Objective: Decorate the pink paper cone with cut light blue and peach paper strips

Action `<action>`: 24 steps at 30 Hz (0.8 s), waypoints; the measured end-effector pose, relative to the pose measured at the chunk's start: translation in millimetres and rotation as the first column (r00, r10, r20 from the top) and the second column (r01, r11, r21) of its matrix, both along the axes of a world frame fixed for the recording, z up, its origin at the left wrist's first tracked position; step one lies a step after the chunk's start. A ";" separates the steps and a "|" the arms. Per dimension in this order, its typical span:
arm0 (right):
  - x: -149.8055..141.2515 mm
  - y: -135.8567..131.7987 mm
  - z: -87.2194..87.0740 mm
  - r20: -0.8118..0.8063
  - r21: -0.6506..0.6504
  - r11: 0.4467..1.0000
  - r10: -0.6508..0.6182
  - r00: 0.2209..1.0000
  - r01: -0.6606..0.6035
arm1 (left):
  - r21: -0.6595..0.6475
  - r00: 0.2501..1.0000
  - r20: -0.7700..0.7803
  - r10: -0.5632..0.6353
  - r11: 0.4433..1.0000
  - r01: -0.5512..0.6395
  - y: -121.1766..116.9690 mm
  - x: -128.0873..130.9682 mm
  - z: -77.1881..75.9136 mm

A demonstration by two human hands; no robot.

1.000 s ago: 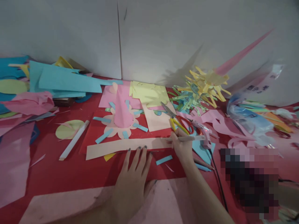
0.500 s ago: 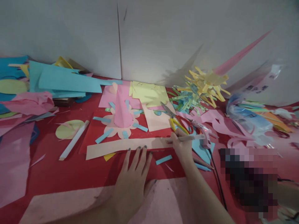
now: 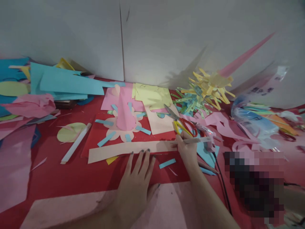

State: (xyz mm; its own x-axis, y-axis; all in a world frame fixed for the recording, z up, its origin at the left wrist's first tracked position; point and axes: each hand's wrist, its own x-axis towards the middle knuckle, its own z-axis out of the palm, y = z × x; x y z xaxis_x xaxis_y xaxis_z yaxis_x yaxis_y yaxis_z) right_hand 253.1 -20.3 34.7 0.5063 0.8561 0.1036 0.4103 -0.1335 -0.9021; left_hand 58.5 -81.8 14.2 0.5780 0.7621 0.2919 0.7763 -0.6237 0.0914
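My left hand (image 3: 135, 183) lies flat with its fingers apart, the fingertips at the lower edge of a long pale peach paper strip (image 3: 121, 149). Toward the right end of that strip, my right hand (image 3: 187, 151) is closed around a pale pen (image 3: 192, 140), with the tip over the paper. Behind the strip stands a pink paper cone (image 3: 125, 117) on a scalloped peach paper base (image 3: 111, 132) with blue paper tabs around it. A small blue strip (image 3: 167, 163) sits between my hands. Scissors (image 3: 188, 126) with red and yellow handles lie just beyond my right hand.
A pink glue gun (image 3: 210, 141) with a black cord is right of my right hand. Yellow fringed paper (image 3: 212, 86) and a plastic bag (image 3: 258, 119) stand farther right. A white stick (image 3: 75, 143) and stacked blue paper (image 3: 69, 83) lie left. A white wall (image 3: 152, 41) closes the back.
My right hand and the pen have shifted slightly to the right along the strip. My left hand stays in place.
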 end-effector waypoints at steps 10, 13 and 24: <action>-35.0 -15.9 -9.0 0.075 -0.041 0.978 0.206 0.976 -0.204 | -0.016 1.000 -0.005 0.006 1.000 -0.006 1.8 -0.3 0.1; -41.3 -15.7 -13.2 0.051 -0.061 0.965 0.256 0.965 -0.253 | -0.027 1.000 -0.007 0.018 0.999 -0.018 1.4 -0.6 0.0; -39.3 -14.9 -11.0 0.053 -0.037 0.970 0.242 0.969 -0.240 | -0.046 1.000 -0.021 0.005 0.999 -0.006 1.6 -0.7 -0.9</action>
